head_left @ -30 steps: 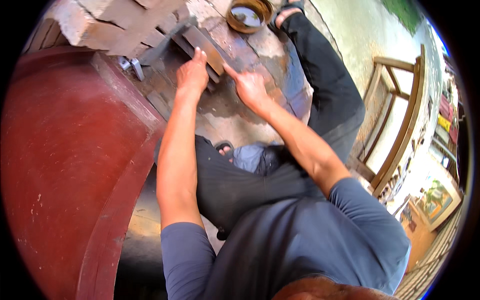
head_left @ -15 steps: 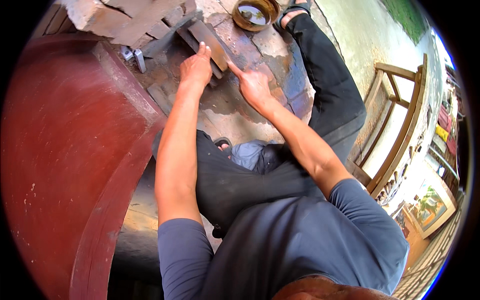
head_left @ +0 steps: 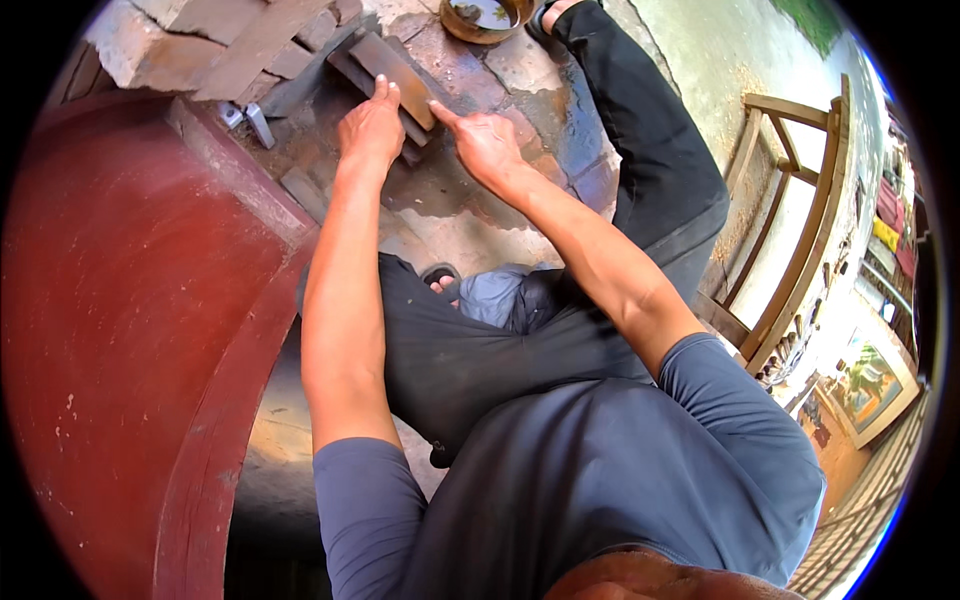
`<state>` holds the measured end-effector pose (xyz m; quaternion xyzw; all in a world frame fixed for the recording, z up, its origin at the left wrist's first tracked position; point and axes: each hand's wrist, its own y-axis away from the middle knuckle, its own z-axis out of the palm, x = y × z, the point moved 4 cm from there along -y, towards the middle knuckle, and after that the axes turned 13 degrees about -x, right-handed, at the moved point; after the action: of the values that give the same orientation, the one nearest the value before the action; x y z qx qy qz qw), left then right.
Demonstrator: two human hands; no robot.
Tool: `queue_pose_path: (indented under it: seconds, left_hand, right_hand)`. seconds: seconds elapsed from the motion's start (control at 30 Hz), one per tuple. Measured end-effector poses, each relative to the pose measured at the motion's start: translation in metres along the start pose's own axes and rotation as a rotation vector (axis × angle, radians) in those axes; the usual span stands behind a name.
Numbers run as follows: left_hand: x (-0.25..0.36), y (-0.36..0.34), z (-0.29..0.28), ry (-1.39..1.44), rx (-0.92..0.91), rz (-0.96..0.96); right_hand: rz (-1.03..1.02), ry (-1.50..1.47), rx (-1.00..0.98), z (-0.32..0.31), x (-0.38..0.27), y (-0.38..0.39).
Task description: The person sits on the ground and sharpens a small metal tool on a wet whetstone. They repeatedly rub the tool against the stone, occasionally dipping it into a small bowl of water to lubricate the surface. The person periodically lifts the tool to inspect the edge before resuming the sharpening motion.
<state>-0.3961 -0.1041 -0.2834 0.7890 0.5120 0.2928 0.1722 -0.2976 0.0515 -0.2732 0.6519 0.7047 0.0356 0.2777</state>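
We have a flat, dark brown block (head_left: 392,68), long and narrow like a whetstone, lying on the wet stone paving (head_left: 470,200) straight ahead of us, low enough that both arms reach down and forward to it. Our left hand (head_left: 371,128) rests on its near end with the fingers together and laid flat, pressing down; we cannot tell whether anything is pinned under the palm. Our right hand (head_left: 485,145) sits just beside it, the forefinger stretched out so its tip touches the block's edge and the other fingers loosely curled, holding nothing we can make out. Having both hands flat and close together looks suited to keeping steady downward pressure on the block. A round bowl (head_left: 486,16) of water stands beyond the block near our right foot, close enough to dip from. To the left rises a big curved red wooden piece (head_left: 130,330), with rough bricks (head_left: 215,35) stacked above it. A bare wooden chair frame (head_left: 800,230) stands well apart on the right.
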Motion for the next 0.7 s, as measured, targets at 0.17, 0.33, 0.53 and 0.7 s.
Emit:
queue_pose_path:
  seconds: [0.17,0.33,0.53,0.7]
  left_hand:
    - [0.006,0.005,0.01,-0.023,-0.114,-0.054]
    - [0.007,0.003,0.002,-0.036,-0.023,0.031]
    - [0.009,0.001,-0.008,-0.078,0.135,0.073]
    - [0.047,-0.019,-0.059,0.185,0.164,-0.113]
  right_hand:
    - [0.037,0.008,-0.029,0.008,0.005,0.026]
    - [-0.009,-0.01,0.011,-0.008,0.003,-0.004]
    - [-0.004,-0.073,0.008,-0.002,0.008,0.015]
    - [0.0,-0.081,0.033,-0.017,0.005,0.007]
